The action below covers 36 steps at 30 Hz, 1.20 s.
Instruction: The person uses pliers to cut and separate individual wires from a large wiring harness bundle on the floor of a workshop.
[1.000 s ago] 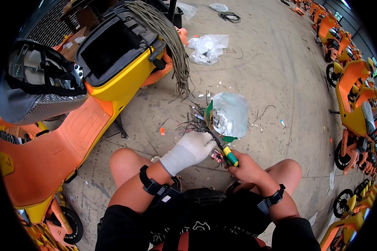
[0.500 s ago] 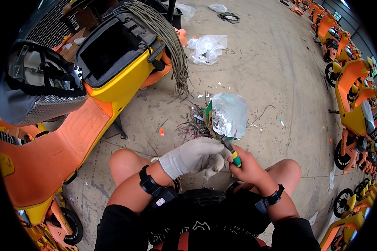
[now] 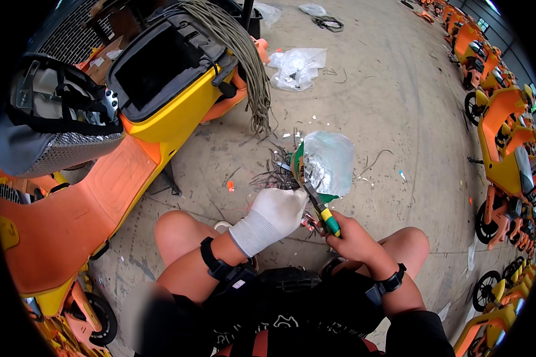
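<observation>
One yellow-and-orange scooter (image 3: 116,169) stands at the far left from where I watch, a thick hank of cord (image 3: 250,71) draped down its storage end. Next comes a loose heap of dark wire scraps (image 3: 273,177) on the concrete floor (image 3: 399,196), and just nearer the seated person is the gloved left hand (image 3: 277,212). That hand has just swung forward, away from the lap, with its back turned up; the change brings glove and tool together at one spot, where I judge the work in hand sits. I cannot tell whether its fingers are together or clamped on anything.

The pliers (image 3: 323,211) lie between the two hands, beside the glove and at the near edge of a clear plastic bag (image 3: 330,160) with green at its side. Their long axis slants, jaws pointing up-left, away from the person, handles down-right. The bare right hand (image 3: 351,234) has its fingers wrapped firmly around the green-and-yellow grips. Farther right, parked scooters (image 3: 503,143) line the edge.
</observation>
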### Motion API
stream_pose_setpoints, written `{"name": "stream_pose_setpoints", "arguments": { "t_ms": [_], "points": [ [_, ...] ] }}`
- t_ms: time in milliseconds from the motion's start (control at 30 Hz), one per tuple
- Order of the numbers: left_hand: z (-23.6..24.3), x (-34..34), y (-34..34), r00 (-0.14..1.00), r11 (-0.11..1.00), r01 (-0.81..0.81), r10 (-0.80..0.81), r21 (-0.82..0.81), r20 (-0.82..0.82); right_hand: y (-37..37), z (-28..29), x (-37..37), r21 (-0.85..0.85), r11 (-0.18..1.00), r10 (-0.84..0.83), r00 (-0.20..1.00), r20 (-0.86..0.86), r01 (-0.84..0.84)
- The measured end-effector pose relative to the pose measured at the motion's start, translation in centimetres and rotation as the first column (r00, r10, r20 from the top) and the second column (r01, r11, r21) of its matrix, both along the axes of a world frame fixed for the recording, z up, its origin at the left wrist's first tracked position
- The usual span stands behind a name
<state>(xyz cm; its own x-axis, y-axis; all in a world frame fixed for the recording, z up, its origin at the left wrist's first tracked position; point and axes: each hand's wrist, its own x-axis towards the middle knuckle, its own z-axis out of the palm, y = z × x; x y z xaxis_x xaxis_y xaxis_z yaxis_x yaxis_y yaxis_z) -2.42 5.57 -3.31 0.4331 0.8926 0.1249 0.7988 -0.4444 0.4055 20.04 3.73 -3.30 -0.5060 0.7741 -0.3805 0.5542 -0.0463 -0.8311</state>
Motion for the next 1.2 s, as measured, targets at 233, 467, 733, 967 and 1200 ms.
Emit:
{"name": "stream_pose_setpoints", "arguments": {
  "t_ms": [233, 467, 733, 967, 1200],
  "points": [
    [0.0, 0.3, 0.3, 0.999, 0.992, -0.045, 0.044, -0.117, -0.011, -0.3, -1.2, 0.3, -0.1, 0.995, -0.034, 0.998, -0.046, 0.029],
    [1.7, -0.8, 1.2, 0.951, 0.921, 0.012, 0.11, -0.39, 0.289, -0.2, -0.7, 0.3, -0.289, 0.954, -0.146, 0.966, -0.212, 0.081],
    [0.6, -0.7, 0.9, 0.974, 0.96, 0.033, 0.032, -0.279, 0.225, -0.2, -0.1, 0.3, -0.302, 0.951, -0.126, 0.976, -0.175, 0.069],
    [-0.2, -0.4, 0.7, 0.978, 0.979, 0.093, -0.056, -0.183, 0.201, -0.3, -1.3, 0.4, -0.194, 0.979, -0.092, 0.981, -0.171, 0.058],
    [-0.2, -0.6, 0.7, 0.971, 0.922, 0.1, -0.008, -0.375, 0.239, -0.2, -0.1, -0.2, -0.131, 0.99, -0.071, 0.99, -0.125, 0.054]
  ]
}}
